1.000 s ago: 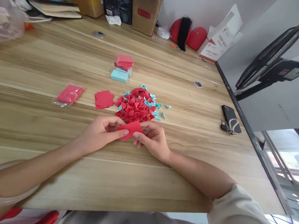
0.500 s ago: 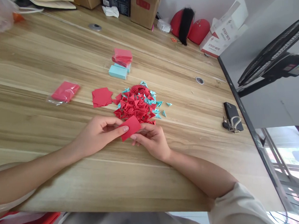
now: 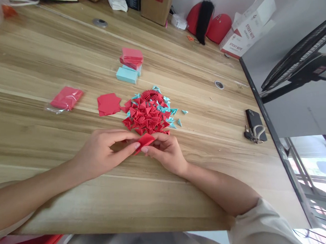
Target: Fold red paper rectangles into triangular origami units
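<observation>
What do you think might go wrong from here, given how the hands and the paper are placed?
The left hand and right hand both pinch the small red paper, so uneven pressure might set a crooked crease. They also work right at the near edge of the pile of folded red triangles, so a knuckle could perhaps scatter some. The loose red paper squares look unweighted and might slide if brushed.

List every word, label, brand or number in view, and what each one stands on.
"STICKY NOTE": white box, upper print.
"STICKY NOTE": same box, lower print.
Too small or blurred to read: that box's finer print, and the marks on the black case, fan and cardboard box.
</observation>
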`<state>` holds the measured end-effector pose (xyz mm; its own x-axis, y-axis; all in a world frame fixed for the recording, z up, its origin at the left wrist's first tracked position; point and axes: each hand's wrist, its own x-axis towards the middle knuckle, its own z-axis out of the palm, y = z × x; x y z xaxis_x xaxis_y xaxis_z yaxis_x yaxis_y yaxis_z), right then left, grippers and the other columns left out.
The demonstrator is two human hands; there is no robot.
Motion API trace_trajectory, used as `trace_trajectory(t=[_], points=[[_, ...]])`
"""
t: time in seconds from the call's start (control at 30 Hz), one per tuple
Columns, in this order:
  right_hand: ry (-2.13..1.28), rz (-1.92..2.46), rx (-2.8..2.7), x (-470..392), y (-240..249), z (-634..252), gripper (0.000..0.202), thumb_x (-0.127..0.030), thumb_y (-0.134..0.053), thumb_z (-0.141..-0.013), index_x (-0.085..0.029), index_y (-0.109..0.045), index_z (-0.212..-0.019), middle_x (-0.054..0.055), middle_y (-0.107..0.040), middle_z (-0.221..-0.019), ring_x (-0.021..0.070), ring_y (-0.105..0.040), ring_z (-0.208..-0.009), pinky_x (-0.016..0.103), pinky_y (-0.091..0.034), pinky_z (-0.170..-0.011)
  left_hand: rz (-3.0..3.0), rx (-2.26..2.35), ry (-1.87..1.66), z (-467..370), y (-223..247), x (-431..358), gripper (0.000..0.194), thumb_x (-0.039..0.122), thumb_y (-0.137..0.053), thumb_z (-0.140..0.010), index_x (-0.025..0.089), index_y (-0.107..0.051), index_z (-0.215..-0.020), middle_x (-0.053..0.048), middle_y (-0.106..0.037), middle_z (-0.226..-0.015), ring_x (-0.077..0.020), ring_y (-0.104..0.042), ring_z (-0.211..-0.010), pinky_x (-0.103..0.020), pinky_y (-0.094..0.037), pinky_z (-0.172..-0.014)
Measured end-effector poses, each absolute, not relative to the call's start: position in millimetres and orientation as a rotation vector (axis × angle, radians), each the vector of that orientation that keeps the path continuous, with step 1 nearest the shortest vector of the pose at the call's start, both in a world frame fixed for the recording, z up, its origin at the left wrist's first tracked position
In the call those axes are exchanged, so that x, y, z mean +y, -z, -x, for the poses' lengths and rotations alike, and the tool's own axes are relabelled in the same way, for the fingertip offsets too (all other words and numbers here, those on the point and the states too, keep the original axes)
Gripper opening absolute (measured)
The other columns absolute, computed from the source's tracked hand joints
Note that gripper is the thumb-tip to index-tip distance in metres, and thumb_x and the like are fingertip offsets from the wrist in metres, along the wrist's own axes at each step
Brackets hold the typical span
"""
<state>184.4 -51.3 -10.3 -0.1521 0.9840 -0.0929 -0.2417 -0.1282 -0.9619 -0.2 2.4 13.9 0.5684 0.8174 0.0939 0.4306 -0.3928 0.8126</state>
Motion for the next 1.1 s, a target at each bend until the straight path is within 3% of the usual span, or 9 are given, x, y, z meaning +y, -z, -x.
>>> trace_trajectory(t=[0.1, 0.3, 0.53, 1.1], points=[[-1.502, 1.037, -1.045, -51.1, 10.4, -183.8, 0.030, -0.044, -0.081, -0.071, -0.019, -0.065, -0.077, -0.002, -0.064, -0.064, 0.0096, -0.058, -0.057, 0.024, -0.051, -0.058, -2.147, 0.907, -0.708, 1.8, -13.4, -1.1, 0.018, 0.031, -0.066, -0.087, 0.021, -0.076, -0.099, 0.001, -0.078, -0.090, -0.0133, -0.070, -0.076, -0.018, -0.049, -0.071], [-1.520, 1.116, -1.072, -49.9, 9.0, -185.4, 0.035, -0.050, -0.080, -0.069, -0.019, -0.064, -0.071, -0.002, -0.065, -0.064, 0.0080, -0.054, -0.053, 0.022, -0.048, -0.050, -2.087, 0.907, -0.761, 0.1, -12.0, -6.9, 0.017, 0.030, -0.070, -0.083, 0.020, -0.078, -0.094, -0.001, -0.079, -0.089, -0.0144, -0.072, -0.074, -0.018, -0.054, -0.067], [-1.452, 1.156, -1.125, -49.9, 9.6, -189.4, 0.042, -0.057, -0.066, -0.082, -0.017, -0.064, -0.067, -0.002, -0.062, -0.055, 0.0069, -0.052, -0.045, 0.021, -0.046, -0.046, -1.853, 0.985, -0.673, -2.1, -14.3, -3.3, 0.020, 0.032, -0.069, -0.080, 0.019, -0.079, -0.092, -0.003, -0.079, -0.085, -0.0166, -0.071, -0.072, -0.022, -0.057, -0.067], [-1.446, 1.154, -1.194, -50.6, 10.5, -190.2, 0.043, -0.057, -0.064, -0.083, -0.017, -0.068, -0.067, -0.001, -0.062, -0.054, 0.0076, -0.052, -0.046, 0.022, -0.046, -0.048, -1.734, 0.985, -0.683, -4.6, -15.0, -5.7, 0.017, 0.027, -0.072, -0.078, 0.016, -0.079, -0.090, -0.003, -0.078, -0.079, -0.0140, -0.069, -0.067, -0.017, -0.055, -0.059]])
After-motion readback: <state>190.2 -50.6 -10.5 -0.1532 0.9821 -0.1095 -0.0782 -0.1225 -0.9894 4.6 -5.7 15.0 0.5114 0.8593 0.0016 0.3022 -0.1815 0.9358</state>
